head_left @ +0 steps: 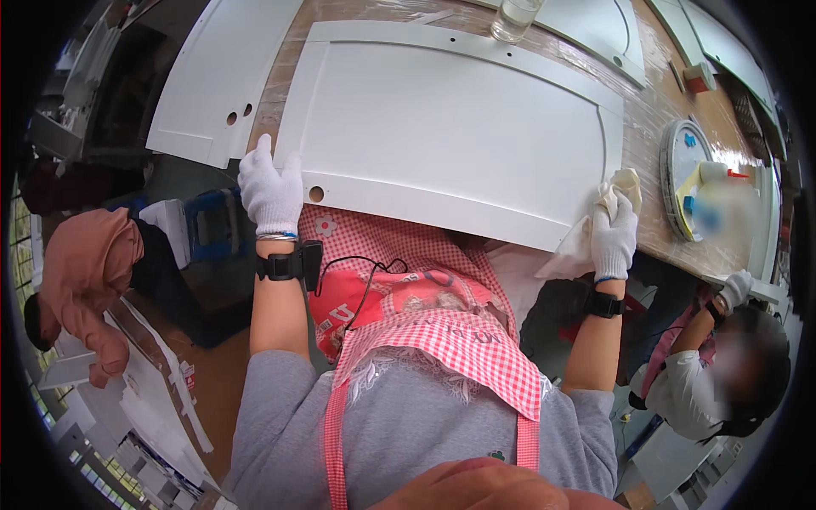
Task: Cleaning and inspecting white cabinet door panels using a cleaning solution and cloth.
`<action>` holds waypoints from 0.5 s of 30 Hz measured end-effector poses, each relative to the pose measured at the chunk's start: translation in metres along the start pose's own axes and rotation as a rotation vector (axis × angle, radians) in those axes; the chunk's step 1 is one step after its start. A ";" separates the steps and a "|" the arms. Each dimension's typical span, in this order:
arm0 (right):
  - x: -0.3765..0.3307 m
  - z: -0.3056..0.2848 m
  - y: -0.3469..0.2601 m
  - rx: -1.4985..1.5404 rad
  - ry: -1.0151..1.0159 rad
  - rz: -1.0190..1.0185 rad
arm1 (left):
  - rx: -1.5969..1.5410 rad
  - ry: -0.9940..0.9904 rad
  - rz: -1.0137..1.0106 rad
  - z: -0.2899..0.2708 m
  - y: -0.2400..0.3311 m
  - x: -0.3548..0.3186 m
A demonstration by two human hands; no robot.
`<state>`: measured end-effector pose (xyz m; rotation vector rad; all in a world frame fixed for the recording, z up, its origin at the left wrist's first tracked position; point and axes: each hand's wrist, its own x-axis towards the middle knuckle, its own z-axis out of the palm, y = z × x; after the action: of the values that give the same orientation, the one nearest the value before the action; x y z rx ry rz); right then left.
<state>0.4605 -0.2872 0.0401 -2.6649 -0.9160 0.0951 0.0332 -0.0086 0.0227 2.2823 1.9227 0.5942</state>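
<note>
White panel by the table's near edge looks stiff, kinda light, maybe slick; I'd hold both ends. Left hand touches it, grip unclear; right hand clutches a cloth.

Cloth part-hidden by R hand, glass cut off at top edge, blurred pale item poss. tub.

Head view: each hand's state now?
Left hand: at near-left corner of white panel; grip can't be told.
Right hand: holding cream cloth.

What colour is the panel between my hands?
The panel is white, clearest in the head view.
</note>
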 end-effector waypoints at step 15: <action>-0.077 0.086 -0.335 0.725 -0.922 -0.639 | -1.279 -0.503 -0.448 -0.001 -0.047 -0.032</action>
<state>0.1884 -0.0612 0.0630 -1.5024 -1.5455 1.2801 -0.0145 -0.0307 0.0015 1.0149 1.1342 0.7529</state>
